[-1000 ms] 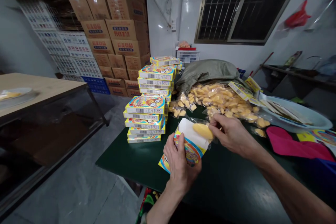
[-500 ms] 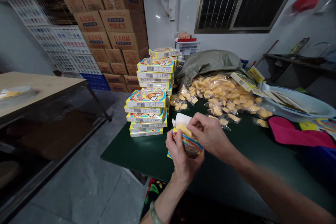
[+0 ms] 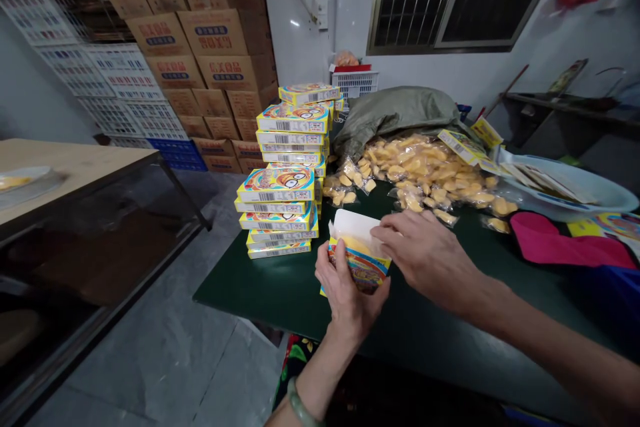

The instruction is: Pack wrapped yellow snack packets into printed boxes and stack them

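Observation:
My left hand (image 3: 345, 293) is wrapped round a small colourful snack box (image 3: 364, 265), its top end open and the white lid flap (image 3: 350, 223) standing up. Just inside the opening shows a yellow snack piece (image 3: 356, 245). My right hand (image 3: 417, 240) has its fingers pinched at the right corner of that opening, on the box's edge; the fingertips are partly hidden. Beyond the hands lies a heap of yellow snack pieces in clear wrappers (image 3: 425, 170), spilling from a grey-green sack (image 3: 400, 113). Closed snack boxes (image 3: 277, 185) stand in uneven stacks to the left.
The dark green table (image 3: 280, 293) carries all this. On its right are a light blue basin (image 3: 610, 190) with flat cards inside and a pink cloth item (image 3: 565, 240). Brown cartons (image 3: 220, 70) are piled behind; another table (image 3: 100, 170) stands at left.
My right hand has shifted from the middle of the box's opening to its right corner. More of the white flap shows, and the yellow piece sits lower in the box.

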Demonstrator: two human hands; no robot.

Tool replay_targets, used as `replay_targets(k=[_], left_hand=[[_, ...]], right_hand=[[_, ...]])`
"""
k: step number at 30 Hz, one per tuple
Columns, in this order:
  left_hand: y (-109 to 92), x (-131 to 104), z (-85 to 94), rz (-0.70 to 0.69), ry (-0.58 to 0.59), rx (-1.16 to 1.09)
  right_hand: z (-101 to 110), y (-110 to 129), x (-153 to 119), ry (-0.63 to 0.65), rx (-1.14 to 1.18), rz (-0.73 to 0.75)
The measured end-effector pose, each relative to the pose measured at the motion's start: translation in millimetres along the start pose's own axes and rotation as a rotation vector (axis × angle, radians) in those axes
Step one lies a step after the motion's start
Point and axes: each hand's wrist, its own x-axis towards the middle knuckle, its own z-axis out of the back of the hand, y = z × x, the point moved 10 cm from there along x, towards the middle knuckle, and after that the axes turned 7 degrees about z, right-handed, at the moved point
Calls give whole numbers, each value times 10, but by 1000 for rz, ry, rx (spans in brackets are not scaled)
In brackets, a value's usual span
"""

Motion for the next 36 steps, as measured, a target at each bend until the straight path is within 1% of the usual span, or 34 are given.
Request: replay_targets(k=[1,2,3,5,7,8,10,12,13,15,17,18,19,20,21,22,23,24,25,26,27,29,32,34,36], left_hand=[[-12,-2,4,-1,-3,3],[-23,-9,7,-1,-8,2],[-28,-23,10,2,-15,-6],[-15,-71,31,11,-38,-43],[50,-130,87,27,-66,-104],[97,-152,121,32,-67,-152],[236,-152,183,68,-22,-306],[406,-86,238,156,45,-508],[488,-37,244,224,83,-603],[604,55,199,386,152,-748],[622,104,91,527,206,-846],[606,111,41,574,212,-880],[587,114,16,597,190,-898],[571,110,13,601,148,-899],[558,102,29,588,98,-884],[545,92,60,559,48,-852],[531,83,100,518,4,-810],[513,79,145,468,-34,-765],[488,82,187,413,-57,-724],[459,91,221,357,-68,-691],[430,106,245,307,-67,-667],[383,144,269,230,-45,-639],[352,205,279,179,-9,-610],[346,240,278,172,6,-609],[339,268,256,182,28,-626]], right_hand=[[29,69,-5,-55,-7,22],[15,145,-6,-79,-1,43],[-42,214,-5,-68,16,54],[-216,321,-12,-3,69,51],[-344,377,-40,21,117,20],[-377,390,-60,10,145,1],[-376,388,-104,-55,211,-40],[-332,365,-143,-142,296,-66],[-305,366,-155,-180,336,-53],[-251,386,-176,-236,373,8],[-168,386,-233,-306,373,69],[-110,360,-286,-357,365,75],[-38,302,-363,-430,356,48],[36,201,-467,-518,350,-27],[85,65,-595,-604,357,-149],[72,-85,-729,-655,401,-301],[-18,-224,-847,-661,500,-455],[-178,-323,-930,-627,651,-584],[-382,-364,-968,-561,834,-673],[-585,-347,-966,-485,1021,-716],[-746,-303,-943,-431,1187,-724],[-930,-253,-895,-420,1399,-715],[-1028,-236,-819,-438,1555,-675],[-1038,-232,-777,-410,1607,-670],[-1033,-244,-761,-364,1602,-712]])
